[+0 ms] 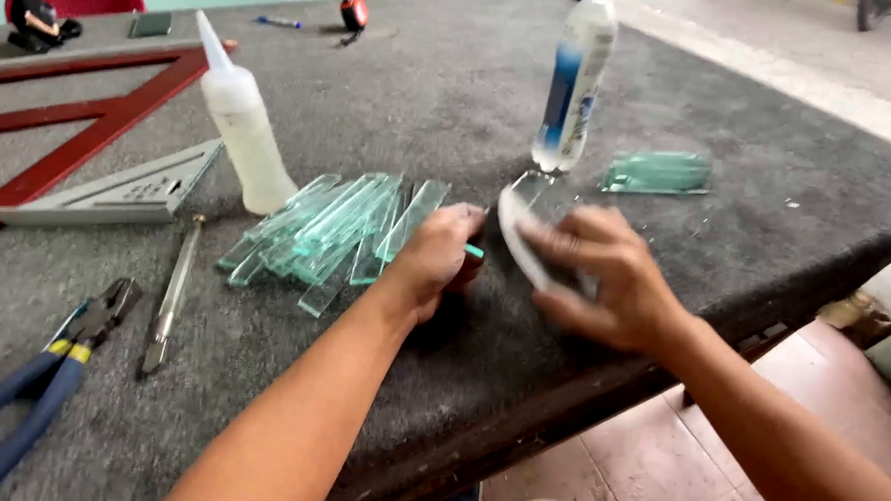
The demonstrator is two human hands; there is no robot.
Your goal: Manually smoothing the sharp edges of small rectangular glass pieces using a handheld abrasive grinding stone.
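At frame centre, on a grey felt table, the left hand is closed around a glass strip, beside a strip pile. The right hand, fingers spread, grips a blurred curved pane. Best held by the edges, low over the felt.

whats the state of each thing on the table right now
left hand: closed on a glass strip, at the pile's edge
right hand: fingers spread, holding a curved glass piece
strip pile: lying flat, fanned out
squeeze bottle: upright, nozzle on
sealant tube: upright
small glass stack: flat, apart from the pile
pliers: lying, jaws slightly open
glass cutter: lying flat
square: lying flat
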